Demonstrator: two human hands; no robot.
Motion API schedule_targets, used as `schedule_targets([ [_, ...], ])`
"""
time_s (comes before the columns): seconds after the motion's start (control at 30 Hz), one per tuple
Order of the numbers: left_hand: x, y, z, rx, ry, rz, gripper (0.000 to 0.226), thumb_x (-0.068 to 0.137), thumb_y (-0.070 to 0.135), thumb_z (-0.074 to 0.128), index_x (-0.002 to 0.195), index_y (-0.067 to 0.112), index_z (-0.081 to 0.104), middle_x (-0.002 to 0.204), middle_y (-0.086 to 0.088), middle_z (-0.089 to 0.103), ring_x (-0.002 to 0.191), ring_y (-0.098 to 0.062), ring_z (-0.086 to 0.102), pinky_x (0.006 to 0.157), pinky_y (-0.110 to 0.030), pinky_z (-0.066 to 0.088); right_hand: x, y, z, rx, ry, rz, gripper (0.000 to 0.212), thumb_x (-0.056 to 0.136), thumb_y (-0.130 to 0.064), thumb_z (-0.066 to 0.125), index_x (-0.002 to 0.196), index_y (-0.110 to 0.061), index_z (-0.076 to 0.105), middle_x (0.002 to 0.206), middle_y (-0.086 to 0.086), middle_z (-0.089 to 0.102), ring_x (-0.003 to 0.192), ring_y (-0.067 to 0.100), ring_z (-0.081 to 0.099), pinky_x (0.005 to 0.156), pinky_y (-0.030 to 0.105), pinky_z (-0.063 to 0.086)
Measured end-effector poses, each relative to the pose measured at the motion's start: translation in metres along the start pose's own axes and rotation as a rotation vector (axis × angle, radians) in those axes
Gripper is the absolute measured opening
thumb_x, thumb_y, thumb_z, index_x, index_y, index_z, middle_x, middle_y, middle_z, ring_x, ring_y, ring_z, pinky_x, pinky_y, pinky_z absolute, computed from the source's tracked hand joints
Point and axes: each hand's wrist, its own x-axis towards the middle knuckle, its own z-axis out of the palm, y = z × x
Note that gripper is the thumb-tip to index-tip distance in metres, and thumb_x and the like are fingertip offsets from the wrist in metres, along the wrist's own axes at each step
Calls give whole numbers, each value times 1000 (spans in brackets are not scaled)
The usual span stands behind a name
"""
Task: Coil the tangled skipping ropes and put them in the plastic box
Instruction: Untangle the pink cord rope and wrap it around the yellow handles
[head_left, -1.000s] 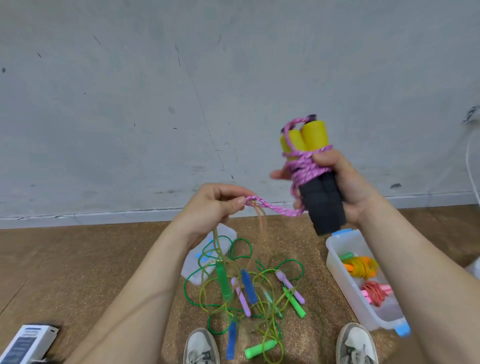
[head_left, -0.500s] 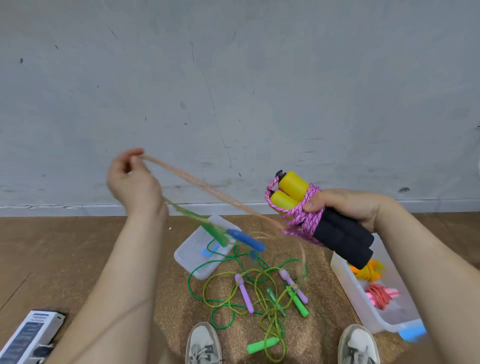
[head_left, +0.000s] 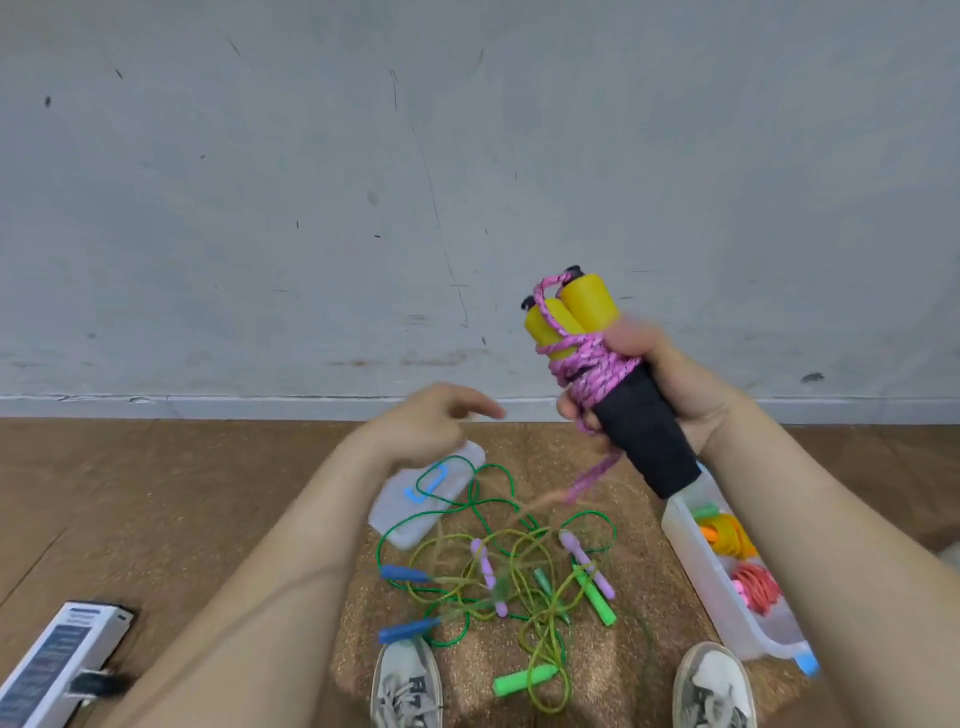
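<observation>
My right hand (head_left: 675, 384) grips a pair of black-and-yellow foam handles (head_left: 644, 431), held upright with the pink rope (head_left: 592, 369) wound around their middle. The rope's loose tail (head_left: 592, 475) dangles down-left from the bundle and is blurred. My left hand (head_left: 436, 421) is blurred, left of the bundle, fingers stretched toward it with nothing seen in them. On the floor lies a tangle of green and yellow ropes (head_left: 498, 577) with blue, purple and green handles. The clear plastic box (head_left: 696, 561) at right holds an orange coil (head_left: 727, 538) and a red coil (head_left: 758, 590).
The box's clear lid (head_left: 415, 519) lies on the cork floor behind the tangle. A white and blue carton (head_left: 57, 660) sits at lower left. My two shoes (head_left: 408, 686) (head_left: 714, 686) stand at the bottom edge. A grey wall rises close ahead.
My left hand pulled the rope's tail up and left, lifting a blue handle, then came back low near the bundle. The blue handle lies on the floor again. My right hand tilted the handles upright.
</observation>
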Motion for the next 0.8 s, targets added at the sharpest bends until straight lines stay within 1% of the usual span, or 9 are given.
schedule_targets([
  [0.07, 0, 24, 37, -112, -251, 141, 58, 81, -13, 50, 129, 19, 55, 125, 10, 56, 122, -1, 48, 87, -2, 37, 7, 2, 10, 87, -10, -86, 64, 36, -42, 89, 86, -5, 73, 71, 17, 65, 49, 21, 61, 46, 26, 53],
  [0.17, 9, 33, 72, -138, -384, 189, 46, 84, 2, 59, 127, 18, 56, 122, 5, 63, 112, -6, 58, 95, -18, 44, 13, 1, 17, 180, 16, -211, 58, 39, -42, 87, 83, -7, 74, 72, 14, 63, 51, 19, 60, 49, 27, 54],
  [0.23, 11, 27, 73, -189, -437, 142, 40, 83, 4, 59, 120, 18, 59, 110, 3, 68, 101, -10, 63, 92, -25, 48, 12, -3, 15, 263, 77, -281, 53, 46, -42, 82, 83, -6, 71, 74, 13, 61, 52, 19, 59, 50, 27, 54],
  [0.3, 10, 22, 65, -289, -432, 138, 23, 86, 4, 63, 107, 14, 63, 91, 1, 71, 86, -10, 65, 83, -24, 51, 8, -7, 8, 328, 165, -332, 47, 60, -44, 70, 86, -5, 66, 76, 12, 59, 53, 18, 57, 49, 26, 52],
  [0.37, 8, 20, 53, -273, -342, 170, 7, 88, 3, 62, 94, 2, 66, 77, -4, 69, 69, -7, 65, 73, -21, 53, 2, -13, 0, 301, 283, -343, 41, 72, -45, 58, 87, -8, 62, 75, 9, 58, 54, 17, 55, 49, 24, 50],
  [0.43, 7, 17, 39, -237, -234, 178, 13, 90, 3, 59, 91, -8, 66, 73, -9, 67, 59, -7, 64, 67, -20, 53, -3, -16, -8, 222, 444, -336, 31, 80, -39, 56, 91, -10, 61, 74, 6, 59, 56, 16, 56, 50, 22, 49],
  [0.53, 2, 15, 16, -347, -166, 149, 21, 96, 8, 51, 97, -7, 65, 76, -12, 68, 59, -10, 66, 64, -21, 54, -6, -15, -21, 106, 672, -326, 21, 84, -32, 61, 94, -13, 63, 73, 1, 61, 54, 14, 58, 48, 21, 48],
  [0.63, -3, 12, 1, -395, -76, 113, 27, 100, 16, 43, 93, -1, 64, 71, -10, 68, 51, -10, 62, 55, -20, 50, -8, -13, -29, 106, 724, -320, 22, 83, -33, 63, 93, -14, 63, 73, 2, 61, 54, 16, 58, 48, 22, 48],
  [0.8, 7, 4, -2, -699, 382, 101, 33, 103, 25, 38, 77, 11, 54, 53, -2, 52, 37, -8, 36, 41, -18, 34, -7, -11, -31, 75, 764, -308, 28, 77, -35, 66, 95, -13, 65, 76, 4, 64, 56, 18, 60, 50, 25, 49],
])
